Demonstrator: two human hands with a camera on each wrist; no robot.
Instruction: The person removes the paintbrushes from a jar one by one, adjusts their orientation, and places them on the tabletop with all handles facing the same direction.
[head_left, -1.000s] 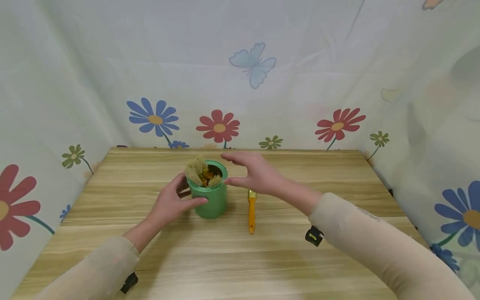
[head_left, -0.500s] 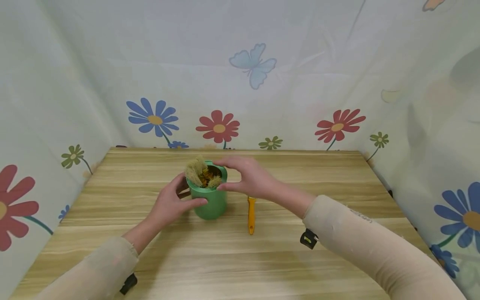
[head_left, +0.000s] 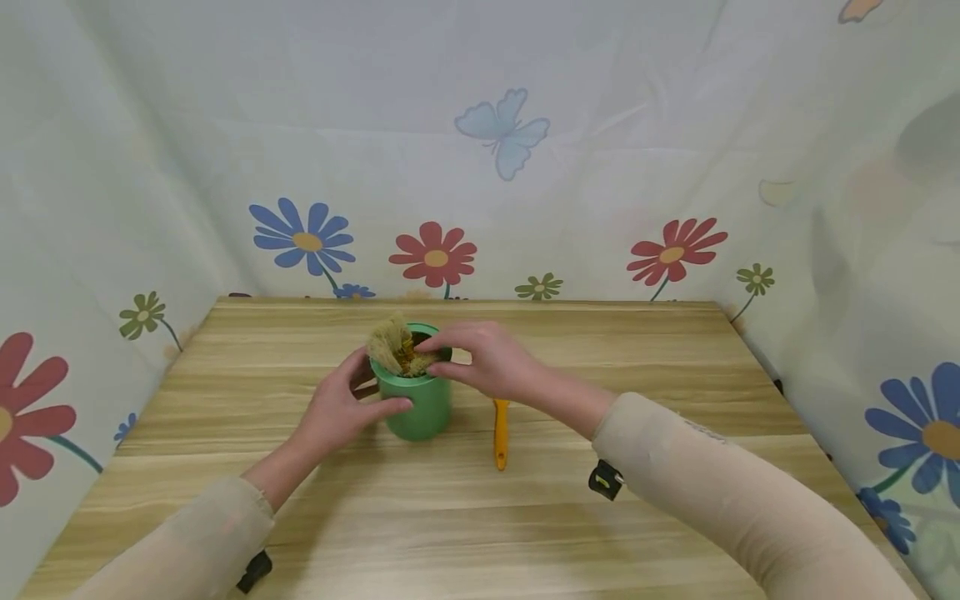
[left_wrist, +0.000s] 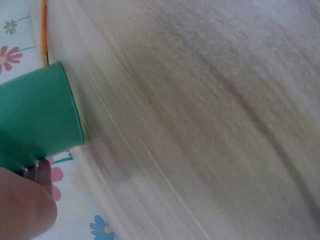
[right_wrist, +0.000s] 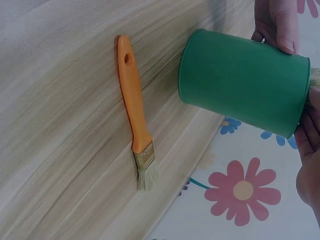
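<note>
A green cylindrical pot stands upright on the table, with several paintbrushes in it, their pale bristles upward. My left hand grips the pot's left side, its thumb across the front. At the pot's mouth is my right hand, index finger and thumb spread apart, the fingertips beside the bristles. The pot's wall hides part of these fingertips in the right wrist view. A loose paintbrush with an orange handle lies on the table, right of the pot; my right hand covers its bristle end in the head view.
The wood-grain table stretches out around the pot. White cloth printed with flowers and a butterfly hangs behind it and along both sides.
My right hand has moved left and slightly down, from beside the pot's rim to over its mouth. The left hand and the pot have kept their place.
</note>
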